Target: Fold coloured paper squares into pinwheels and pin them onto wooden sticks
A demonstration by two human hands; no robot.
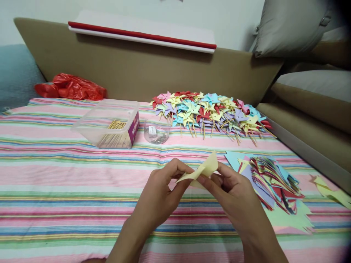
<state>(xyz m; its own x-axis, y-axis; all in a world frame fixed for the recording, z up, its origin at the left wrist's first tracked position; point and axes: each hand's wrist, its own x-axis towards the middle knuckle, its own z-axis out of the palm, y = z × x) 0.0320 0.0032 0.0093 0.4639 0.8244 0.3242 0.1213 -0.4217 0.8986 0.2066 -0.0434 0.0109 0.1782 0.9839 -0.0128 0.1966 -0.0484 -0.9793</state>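
Note:
Both my hands meet over the striped cloth, pinching one pale yellow paper piece (204, 170) with folded-in corners. My left hand (159, 195) grips its left edge with thumb and fingers closed. My right hand (233, 195) holds its right side, fingers curled around it. Just right of my hands lies a stack of cut coloured paper squares (270, 180). Farther back sits a heap of finished paper pinwheels on wooden sticks (211, 111).
A clear plastic box of wooden sticks (109, 124) and a small clear cup of pins (157, 133) stand at centre left. A red plastic bag (72, 87) lies at the back left. Yellow paper scraps (333, 191) lie at the right edge. A padded headboard (137, 69) rises behind.

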